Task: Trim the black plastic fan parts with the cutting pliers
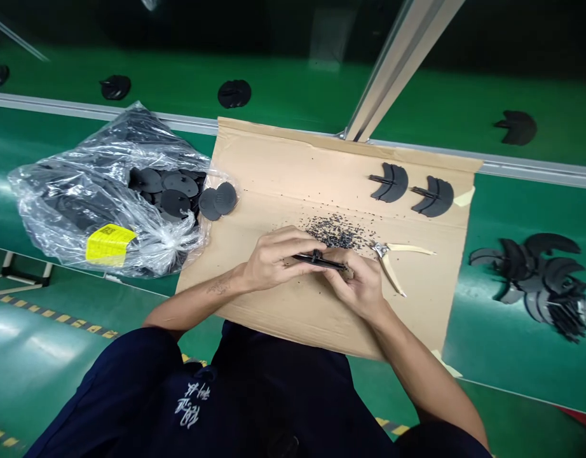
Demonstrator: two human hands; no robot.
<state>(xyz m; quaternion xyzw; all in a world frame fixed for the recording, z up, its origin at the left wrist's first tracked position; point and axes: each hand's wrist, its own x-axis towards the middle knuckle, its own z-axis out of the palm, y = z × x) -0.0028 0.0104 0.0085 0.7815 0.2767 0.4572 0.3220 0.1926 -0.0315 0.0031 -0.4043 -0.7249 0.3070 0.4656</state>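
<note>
Between my two hands is a thin black plastic part [316, 257], seen nearly edge-on. My left hand [283, 257] is closed on its left end, fingers along the far side. My right hand [357, 280] grips the other end with thumb and fingers. Just beyond the hands lies a pile of small black plastic scraps [338, 230] on the cardboard sheet [274, 165]. To the right of my right hand rest nippers [388, 257] with cream handles, spread apart. Farther off on the cardboard lie two curved black parts [391, 183] with short stems.
At left, a clear plastic bag [83, 191] with a yellow label spills black discs [178, 184]. A heap of curved black parts [536, 273] lies on the green table at right. A metal post [393, 70] rises behind the cardboard. More black parts [234, 93] lie beyond the rail.
</note>
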